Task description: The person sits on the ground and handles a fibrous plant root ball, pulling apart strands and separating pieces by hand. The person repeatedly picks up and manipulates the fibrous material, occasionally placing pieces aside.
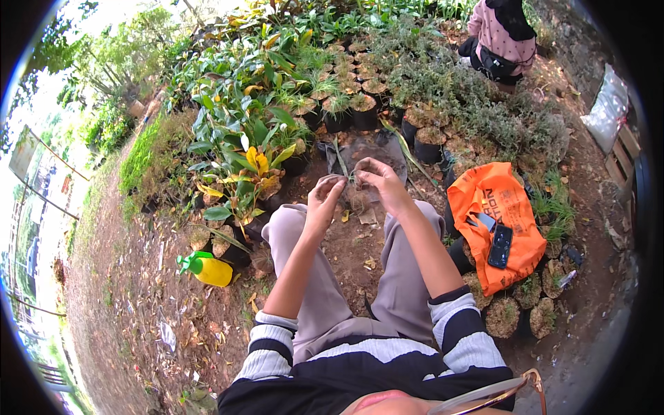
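Both my hands are raised close together above the ground between my knees. My left hand (328, 193) pinches one side of a small, thin green plant piece (351, 177), its fingertips smudged with soil. From the other side, the fingers of my right hand (381, 179) pinch at the same piece; its exact shape is too small to tell. Just beyond my hands lies a dark plastic sheet (386, 153) with soil on it. A long green leaf (340, 156) rests there, near my left fingertips.
A yellow spray bottle (213, 271) with a green top lies at left. Leafy potted plants (249, 124) stand ahead. At right, an orange bag (493, 207) carrying a smartphone (500, 246) covers several pots. Another person (503, 39) is at the upper right, beside grey-green shrubs (456, 83).
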`<action>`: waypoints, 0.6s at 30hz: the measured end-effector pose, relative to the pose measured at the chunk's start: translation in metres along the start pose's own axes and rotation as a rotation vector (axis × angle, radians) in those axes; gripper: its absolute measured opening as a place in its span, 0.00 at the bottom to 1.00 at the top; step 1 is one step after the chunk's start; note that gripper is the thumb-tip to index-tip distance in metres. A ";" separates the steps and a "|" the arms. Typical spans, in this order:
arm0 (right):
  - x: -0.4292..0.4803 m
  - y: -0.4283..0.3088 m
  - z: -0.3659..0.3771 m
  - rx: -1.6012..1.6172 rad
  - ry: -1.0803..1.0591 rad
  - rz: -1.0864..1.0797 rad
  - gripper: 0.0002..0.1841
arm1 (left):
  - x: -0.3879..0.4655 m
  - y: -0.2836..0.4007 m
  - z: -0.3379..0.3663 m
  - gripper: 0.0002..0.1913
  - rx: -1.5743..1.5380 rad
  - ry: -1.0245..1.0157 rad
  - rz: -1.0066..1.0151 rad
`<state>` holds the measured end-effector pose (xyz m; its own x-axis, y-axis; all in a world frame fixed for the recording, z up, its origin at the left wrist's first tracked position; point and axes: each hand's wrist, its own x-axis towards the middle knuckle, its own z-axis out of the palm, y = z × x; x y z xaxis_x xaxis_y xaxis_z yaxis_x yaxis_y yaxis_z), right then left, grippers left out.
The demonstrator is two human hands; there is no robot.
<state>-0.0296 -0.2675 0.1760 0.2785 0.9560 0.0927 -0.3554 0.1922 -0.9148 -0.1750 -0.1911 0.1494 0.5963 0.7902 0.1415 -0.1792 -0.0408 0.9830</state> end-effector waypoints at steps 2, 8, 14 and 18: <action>-0.011 -0.001 0.006 -0.075 -0.013 -0.020 0.03 | -0.004 -0.006 0.001 0.12 0.008 -0.005 0.042; -0.031 -0.006 0.009 -0.278 0.081 -0.072 0.02 | -0.017 0.002 0.006 0.08 0.016 -0.014 0.141; -0.044 -0.013 0.014 -0.703 0.028 -0.250 0.02 | -0.025 0.014 -0.005 0.09 -0.216 -0.004 0.003; -0.054 -0.014 0.011 -0.806 0.077 -0.171 0.03 | -0.026 0.022 -0.011 0.11 -0.401 0.162 -0.079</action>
<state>-0.0493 -0.3197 0.1885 0.3410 0.9047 0.2556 0.4381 0.0876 -0.8947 -0.2031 -0.2058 0.1663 0.4954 0.8685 0.0163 -0.4467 0.2387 0.8623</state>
